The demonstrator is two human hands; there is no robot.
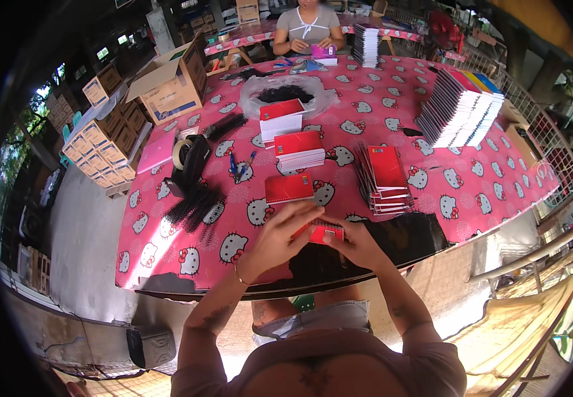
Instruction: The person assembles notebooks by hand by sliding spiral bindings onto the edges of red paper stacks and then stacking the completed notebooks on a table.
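Observation:
Close to the near table edge, a small red notebook (328, 231) lies between my two hands. My right hand (355, 245) grips its right end, thumb on the cover. My left hand (284, 237) is closed around its left side, fingers curved over the top; that part of the notebook is hidden. Just beyond my left fingers rests a red-covered notebook (289, 188). Farther back lie a pile of red-topped pages (300, 147) and another pile (282, 119). To the right is a stack of red notebooks (386, 171) with black coils along its left side.
Black binding coils (197, 206), a tape dispenser (192, 159) and blue-handled pliers (239, 169) lie at left. Clear plastic (250, 92) holds more coils. A carton (173, 86) stands far left, tall notebook stacks (457, 109) far right. Across the table a person (308, 28) handles a purple item.

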